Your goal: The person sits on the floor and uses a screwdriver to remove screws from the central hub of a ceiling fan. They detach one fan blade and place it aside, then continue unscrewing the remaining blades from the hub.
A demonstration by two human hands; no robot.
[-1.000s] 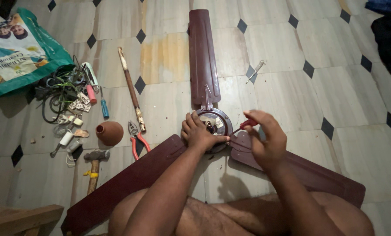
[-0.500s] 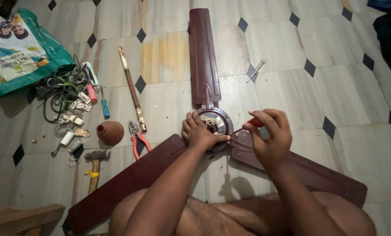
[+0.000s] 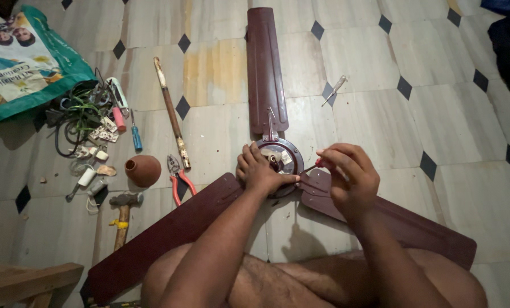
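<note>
A brown ceiling fan (image 3: 277, 157) lies flat on the tiled floor (image 3: 380, 114), its round motor hub in the middle of the view and its three blades spread out: one blade (image 3: 265, 68) runs straight away from the person, one (image 3: 169, 228) angles back to the left beside the left arm, and one (image 3: 414, 222) angles back to the right under the right forearm. The left hand (image 3: 259, 171) rests on the near left rim of the hub, fingers spread flat over the metal and thumb pointing toward the centre, holding nothing. The right hand (image 3: 350, 177) is just right of the hub, its grip pinched tight around the red handle of a screwdriver (image 3: 313, 166); the thin shaft slants left and its tip meets the hub close to the left thumb. Bare knees fill the lower edge.

To the left on the floor lie red-handled pliers (image 3: 178, 178), a small clay pot (image 3: 143, 170) on its side, a hammer (image 3: 122, 214), a long wooden-handled rod (image 3: 171, 114), a blue-handled screwdriver (image 3: 135, 135) and a tangle of wires (image 3: 78, 117) with small parts. A green printed bag (image 3: 27, 63) lies at the far left. A clear-handled screwdriver (image 3: 334, 90) lies well apart, beyond the hub to the right
</note>
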